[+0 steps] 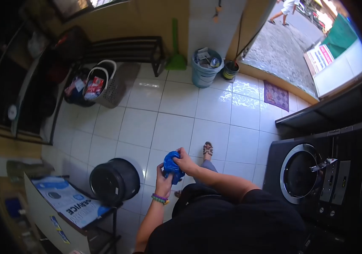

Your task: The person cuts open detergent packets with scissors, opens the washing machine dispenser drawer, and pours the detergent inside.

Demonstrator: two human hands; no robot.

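Observation:
A crumpled blue plastic bag [172, 164] is between my two hands, in front of my body at the lower middle of the view. My left hand [163, 180], with beaded bracelets at the wrist, holds the bag from its left and lower side. On the upper right side, my right hand [185, 163] has its fingers closed on the bag. Part of the fingers of both hands is hidden by the bag.
A black tub [114, 180] stands left of my hands beside a table with a printed sheet [73, 201]. Baskets [111, 91], a bench, a green dustpan [176, 62] and a blue bin [204, 76] line the wall. Black machines [274, 169] stand right. A person walks outside.

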